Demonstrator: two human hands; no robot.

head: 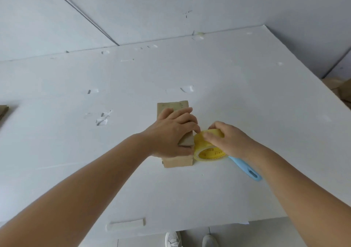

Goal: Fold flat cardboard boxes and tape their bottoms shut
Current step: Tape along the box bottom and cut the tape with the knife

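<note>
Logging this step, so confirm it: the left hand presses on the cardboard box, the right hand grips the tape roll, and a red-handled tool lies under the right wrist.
Not quite. The head view shows the tool's handle is light blue, not red. The left hand does press on the cardboard box, and the right hand grips the tape roll.

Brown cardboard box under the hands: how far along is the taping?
Done: the small brown cardboard box is folded. In hand: the left hand presses its flaps while the right hand grips the yellow tape roll beside it. Left: no laid strip is visible.
</note>
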